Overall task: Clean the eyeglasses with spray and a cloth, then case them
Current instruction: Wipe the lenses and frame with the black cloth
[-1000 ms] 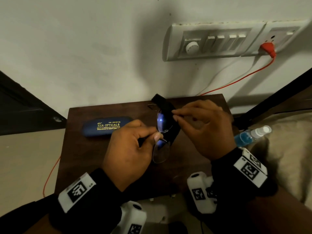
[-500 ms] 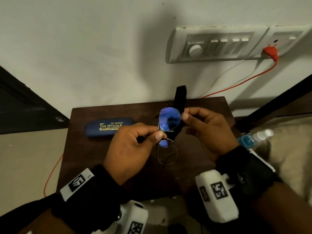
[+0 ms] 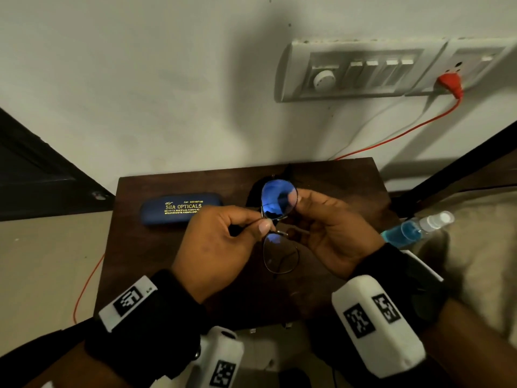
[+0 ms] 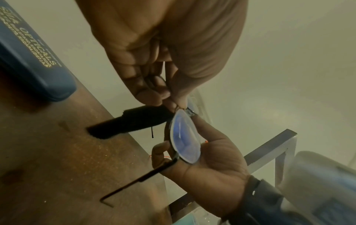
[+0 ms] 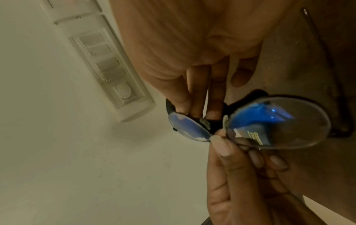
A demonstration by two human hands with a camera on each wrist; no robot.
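Your left hand (image 3: 221,247) pinches the bridge of the eyeglasses (image 3: 278,228) above the counter (image 3: 167,253); their long axis runs away from you, and your right hand (image 3: 330,233) clamps the cloth (image 3: 253,196) round the far lens.

From the left wrist, the cloth (image 4: 131,121) trails behind that lens.

From the right wrist, the uncovered near lens (image 5: 279,121) lies toward you, nearer your left hand (image 5: 240,175).
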